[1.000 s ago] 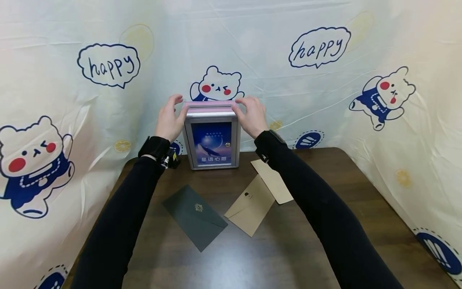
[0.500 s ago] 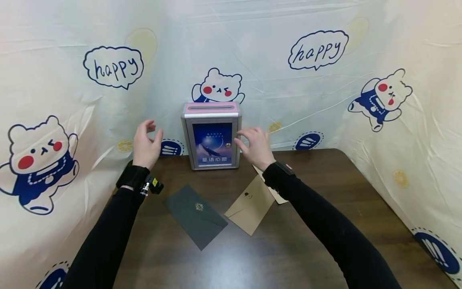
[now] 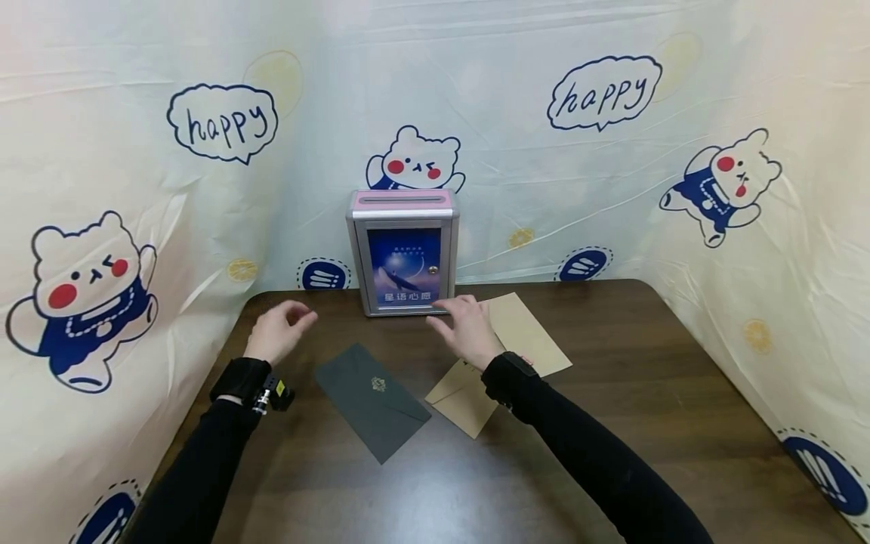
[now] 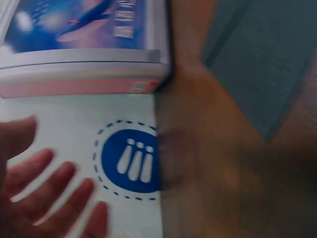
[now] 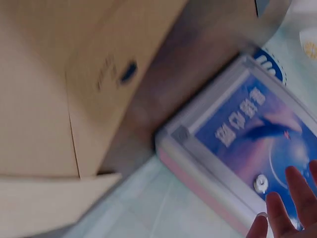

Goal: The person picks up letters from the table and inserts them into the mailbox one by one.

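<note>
A silver box [image 3: 450,219] with a pink slotted top stands upright at the table's back. Its front has a blue whale picture and a small round lock [image 5: 261,183]. My left hand [image 3: 277,331] hovers over the table left of the dark green envelope [image 3: 372,404], holding nothing; its fingers look loosely bent and parted in the left wrist view. In front of the box's lower right corner, my right hand [image 3: 469,332] is above the tan envelope [image 3: 462,404], partly covering it, its fingers [image 5: 299,191] loosely extended. A cream envelope [image 3: 530,332] lies beyond it, partly hidden.
The brown wooden table [image 3: 612,408] has rounded back corners. A pale printed curtain [image 3: 503,98] with bears and "happy" bubbles hangs close behind and on both sides. Black bands with small devices are on both wrists.
Both hands have left the top of the box and come down toward the table, the left also moving out to the left. The box and envelopes stay in place.
</note>
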Demonstrator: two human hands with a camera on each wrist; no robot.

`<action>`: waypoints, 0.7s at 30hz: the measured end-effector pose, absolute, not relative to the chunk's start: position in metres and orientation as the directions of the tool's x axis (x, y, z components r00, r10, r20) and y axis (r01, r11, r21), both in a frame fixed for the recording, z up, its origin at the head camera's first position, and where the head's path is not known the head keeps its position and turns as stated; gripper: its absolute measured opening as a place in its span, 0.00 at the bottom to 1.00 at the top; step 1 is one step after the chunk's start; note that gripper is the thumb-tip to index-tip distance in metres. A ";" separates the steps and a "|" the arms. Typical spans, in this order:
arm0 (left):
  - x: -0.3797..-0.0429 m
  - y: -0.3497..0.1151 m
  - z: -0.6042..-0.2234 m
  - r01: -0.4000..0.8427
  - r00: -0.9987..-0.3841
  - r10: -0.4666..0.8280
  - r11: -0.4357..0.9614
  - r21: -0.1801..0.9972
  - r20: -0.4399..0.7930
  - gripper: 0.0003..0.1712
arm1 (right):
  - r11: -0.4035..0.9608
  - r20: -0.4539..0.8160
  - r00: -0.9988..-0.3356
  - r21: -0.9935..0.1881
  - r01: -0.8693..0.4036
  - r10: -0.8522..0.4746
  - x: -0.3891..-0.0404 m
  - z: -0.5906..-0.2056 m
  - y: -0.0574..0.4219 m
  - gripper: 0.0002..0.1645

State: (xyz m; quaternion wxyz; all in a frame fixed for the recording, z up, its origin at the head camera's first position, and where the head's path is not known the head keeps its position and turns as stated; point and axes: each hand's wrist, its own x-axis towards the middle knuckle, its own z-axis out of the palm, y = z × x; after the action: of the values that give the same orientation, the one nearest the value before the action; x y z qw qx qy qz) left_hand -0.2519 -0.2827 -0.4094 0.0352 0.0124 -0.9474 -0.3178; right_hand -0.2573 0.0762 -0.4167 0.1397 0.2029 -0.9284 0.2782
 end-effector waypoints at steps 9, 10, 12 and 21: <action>-0.259 -0.269 -0.446 -0.097 -0.952 0.050 0.885 0.455 -0.302 0.49 | 0.759 0.303 -0.899 -0.488 -0.431 -0.316 -0.248 -0.444 0.068 0.23; -0.260 -0.265 -0.449 -0.095 -0.944 0.062 0.889 0.449 -0.323 0.48 | 0.761 0.298 -0.900 -0.487 -0.429 -0.317 -0.246 -0.446 0.069 0.22; -0.260 -0.256 -0.453 -0.100 -0.931 0.068 0.897 0.431 -0.358 0.48 | 0.765 0.298 -0.899 -0.479 -0.432 -0.321 -0.244 -0.451 0.071 0.20; -0.249 -0.250 -0.462 -0.096 -0.956 0.007 0.938 0.334 -0.294 0.36 | 0.719 0.290 -0.883 -0.512 -0.469 -0.369 -0.239 -0.462 0.063 0.16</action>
State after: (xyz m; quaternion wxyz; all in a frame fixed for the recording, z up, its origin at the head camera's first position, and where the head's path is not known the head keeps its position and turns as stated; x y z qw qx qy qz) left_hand -0.2495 -0.2497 -0.4622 -0.1469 0.0228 -0.9732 -0.1752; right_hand -0.2392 0.0628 -0.4616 0.0836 0.2269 -0.9234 0.2980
